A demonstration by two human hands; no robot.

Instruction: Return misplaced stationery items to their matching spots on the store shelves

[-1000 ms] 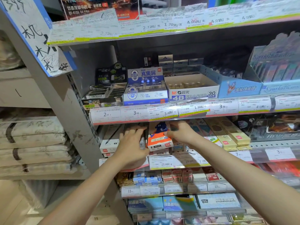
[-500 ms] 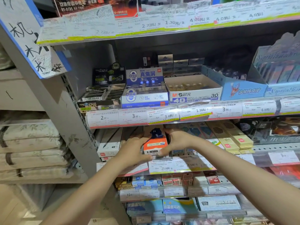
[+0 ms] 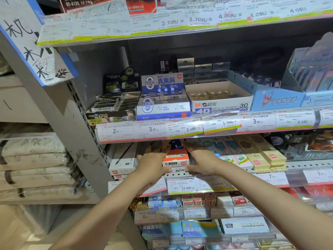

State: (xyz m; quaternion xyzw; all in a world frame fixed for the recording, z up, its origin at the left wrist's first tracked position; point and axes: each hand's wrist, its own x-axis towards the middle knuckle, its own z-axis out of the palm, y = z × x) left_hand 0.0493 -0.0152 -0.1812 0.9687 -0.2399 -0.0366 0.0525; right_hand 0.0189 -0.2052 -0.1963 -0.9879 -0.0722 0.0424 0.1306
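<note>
An orange and white box (image 3: 175, 156) with a dark blue figure printed at its top lies on a stack of like boxes on the second shelf from the bottom rows. My left hand (image 3: 153, 162) presses against its left side and my right hand (image 3: 201, 159) against its right side, so both hands clasp it. The box's far end reaches under the price strip (image 3: 149, 130) of the shelf above. White pen boxes (image 3: 124, 159) lie just left of my left hand.
Eraser display boxes (image 3: 219, 103) fill the shelf above. Yellow and pastel pencil boxes (image 3: 259, 154) lie right of my right hand. Price tags (image 3: 182, 185) line every shelf edge. Lower shelves hold small boxes and writing tablets (image 3: 200, 229). A grey upright (image 3: 59, 123) and stacked bundles (image 3: 34, 166) stand left.
Both hands have closed in on the orange box and slid it deeper onto the shelf. The camera has moved nearer and tilted a little.
</note>
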